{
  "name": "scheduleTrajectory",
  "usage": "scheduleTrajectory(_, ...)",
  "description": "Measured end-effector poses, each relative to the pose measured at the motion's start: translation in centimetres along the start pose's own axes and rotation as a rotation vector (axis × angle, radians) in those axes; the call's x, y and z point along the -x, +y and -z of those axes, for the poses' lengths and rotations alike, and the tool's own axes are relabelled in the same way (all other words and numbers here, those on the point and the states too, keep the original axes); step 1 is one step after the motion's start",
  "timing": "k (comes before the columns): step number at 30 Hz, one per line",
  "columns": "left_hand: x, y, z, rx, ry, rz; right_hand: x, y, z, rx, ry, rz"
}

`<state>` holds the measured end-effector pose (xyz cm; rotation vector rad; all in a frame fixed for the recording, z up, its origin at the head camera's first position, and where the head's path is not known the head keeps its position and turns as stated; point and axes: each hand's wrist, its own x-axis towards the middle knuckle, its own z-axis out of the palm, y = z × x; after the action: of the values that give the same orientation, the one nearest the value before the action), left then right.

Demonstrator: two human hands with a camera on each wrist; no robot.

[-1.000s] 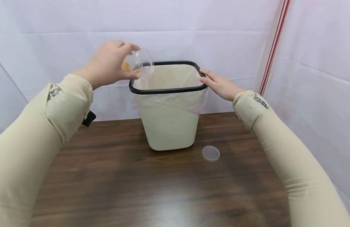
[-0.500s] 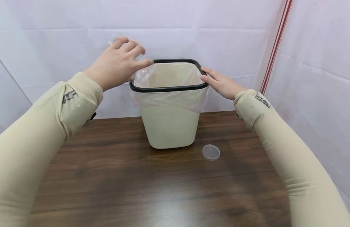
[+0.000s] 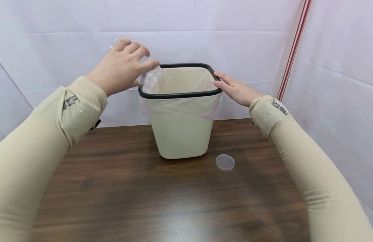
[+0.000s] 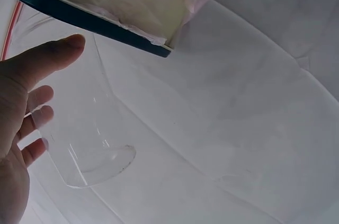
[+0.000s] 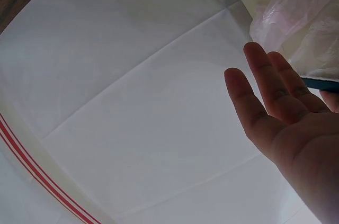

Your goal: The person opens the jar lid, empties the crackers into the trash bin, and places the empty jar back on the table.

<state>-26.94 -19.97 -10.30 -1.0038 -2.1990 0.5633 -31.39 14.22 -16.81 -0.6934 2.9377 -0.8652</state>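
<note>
My left hand (image 3: 121, 67) grips a clear plastic jar (image 4: 95, 144) at the left side of the bin. The jar is tipped, its mouth over the black rim and its base raised up and left. Nothing shows inside its clear wall in the left wrist view. A cream trash bin (image 3: 180, 137) stands upright on the table, lined with a thin pinkish bag (image 3: 181, 108) folded over its top. On the bin's right rim rests my right hand (image 3: 236, 91), thumb near the edge and fingers extended along the outside (image 5: 262, 91).
A round clear lid (image 3: 225, 162) lies flat on the dark wooden table (image 3: 180, 195), just right of the bin's foot. White sheeting (image 3: 186, 20) closes off the back and sides, with a red-striped strip (image 3: 293, 50) in the right corner.
A second ago orange-yellow pieces showed in the jar; none show in it now. My left hand turned the jar over toward the bin, then shifted slightly left. The right hand stayed on the rim.
</note>
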Motion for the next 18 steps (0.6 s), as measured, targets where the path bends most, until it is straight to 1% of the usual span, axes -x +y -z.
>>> scheduleTrajectory(5, 0.4, -0.3, -0.1, 0.036, -0.022, 0.039, 0.1, 0.1, 0.1, 0.000, 0.002, -0.003)
scheduleTrajectory(10, 1.2, -0.4, -0.5, 0.084, -0.007, 0.074, 0.0, 0.2, 0.0, 0.004, -0.004, 0.004)
scheduleTrajectory(13, 1.7, -0.3, -0.7, 0.120, 0.008, 0.112, -0.1, 0.4, 0.0, -0.002, -0.012, 0.009)
scheduleTrajectory(18, 2.0, -0.2, -1.1, 0.160, 0.003, 0.190, 0.0, 0.8, 0.1, 0.000, -0.019, 0.006)
